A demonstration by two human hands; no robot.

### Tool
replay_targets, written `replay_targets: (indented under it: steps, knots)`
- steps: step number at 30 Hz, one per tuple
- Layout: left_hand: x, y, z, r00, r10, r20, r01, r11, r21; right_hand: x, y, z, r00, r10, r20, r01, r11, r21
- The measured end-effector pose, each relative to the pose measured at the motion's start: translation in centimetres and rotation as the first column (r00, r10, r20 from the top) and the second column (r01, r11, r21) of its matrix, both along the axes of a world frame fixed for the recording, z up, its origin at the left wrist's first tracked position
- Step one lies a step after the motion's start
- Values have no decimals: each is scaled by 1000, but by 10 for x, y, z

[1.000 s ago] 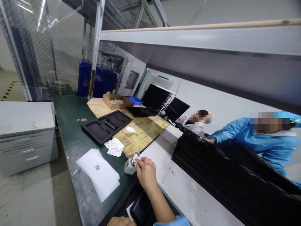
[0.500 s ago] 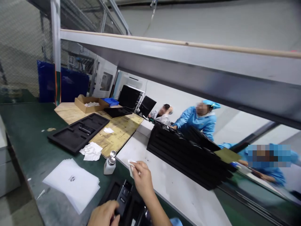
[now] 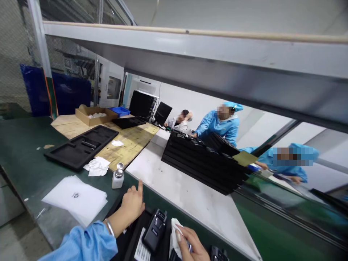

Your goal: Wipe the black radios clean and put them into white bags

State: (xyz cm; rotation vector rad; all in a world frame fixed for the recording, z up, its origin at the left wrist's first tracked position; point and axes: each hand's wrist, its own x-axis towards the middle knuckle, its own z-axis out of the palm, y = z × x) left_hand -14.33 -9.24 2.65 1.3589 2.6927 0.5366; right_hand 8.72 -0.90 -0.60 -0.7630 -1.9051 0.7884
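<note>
My left hand (image 3: 132, 203) rests on the green bench beside a black tray (image 3: 133, 237), forefinger stretched out, holding nothing. My right hand (image 3: 190, 246) sits at the bottom edge, fingers pinched on a white wipe (image 3: 175, 237). Between the hands a black handheld radio (image 3: 154, 230) lies in the tray. A small white dispenser bottle (image 3: 117, 177) with a metal top stands just beyond my left hand.
A stack of white sheets (image 3: 76, 198) lies to the left. A black foam tray (image 3: 80, 146) and crumpled wipes (image 3: 96, 166) rest on a wooden board (image 3: 127, 143). Stacked black trays (image 3: 201, 165) sit on the white surface. Three people work across the bench.
My right hand drew back from the bottle with the wipe, down toward the tray. My left hand came forward onto the bench. The view swung right.
</note>
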Motion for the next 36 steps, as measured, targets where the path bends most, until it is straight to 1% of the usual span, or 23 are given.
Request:
replay_targets:
  steps: [1,2,3,4,5,7,8,10,12,14,16,17,19,21,24,26,28,29,30,32,34,35,36]
  knots:
    - [-1,-7,-1,999,-36,16,36,999,15,6,0,3,1000,1,20,-1,1000,9]
    - [-3,-18,-2,995,-90,48,87,994,61,12,0,6,999,-2,32,2,1000,7]
    - [-3,-30,-4,983,-159,94,145,979,141,16,-2,11,999,-10,35,10,1000,-5]
    - [-4,-45,-6,960,-239,148,198,948,249,19,-4,16,999,-18,35,19,999,-29]
    - [-3,-59,-10,927,-319,197,231,899,371,21,-7,20,999,-30,36,32,998,-60]
    - [0,-88,-18,859,-442,259,229,784,578,20,-15,26,998,-46,50,52,990,-131]
    - [2,-100,-22,838,-472,272,213,743,635,18,-20,27,997,-46,61,56,984,-170]
    - [5,-117,-30,818,-501,283,182,692,699,9,-29,27,997,-18,78,36,970,-241]
    - [6,-127,-36,812,-513,277,164,657,736,-2,-38,26,997,27,71,-7,965,-262]
    - [6,-131,-40,810,-526,260,168,633,756,-15,-45,27,992,102,75,-84,973,-213]
    - [5,-133,-41,803,-548,234,191,609,770,-28,-48,33,977,191,94,-180,977,-110]
    - [4,-133,-41,798,-560,225,204,601,773,-34,-49,38,964,244,107,-239,969,-57]
    - [3,-134,-40,793,-571,211,217,588,779,-48,-51,52,926,360,116,-366,930,37]
    - [3,-134,-36,797,-569,204,220,587,779,-64,-55,67,865,487,124,-499,861,102]
    - [4,-133,-29,811,-571,128,278,568,774,-89,-63,88,729,651,211,-681,720,133]
    - [4,-133,-24,819,-571,54,328,543,773,-102,-64,97,627,715,310,-769,631,101]
    - [4,-132,-22,828,-560,8,347,524,778,-110,-59,100,550,739,390,-816,574,65]
    - [4,-132,-22,832,-554,4,344,523,780,-111,-55,100,538,733,416,-821,567,63]
    - [3,-132,-22,836,-549,10,335,524,783,-111,-50,99,547,715,435,-814,576,77]
    - [3,-132,-24,839,-543,30,316,532,785,-108,-40,95,628,647,432,-756,639,141]
    - [3,-132,-24,843,-537,41,305,539,785,-104,-37,93,708,590,388,-686,705,179]
    - [4,-132,-24,844,-535,36,307,538,785,-103,-38,93,721,588,367,-674,718,173]
    - [4,-132,-23,843,-538,25,317,533,785,-102,-42,94,709,609,356,-686,712,149]
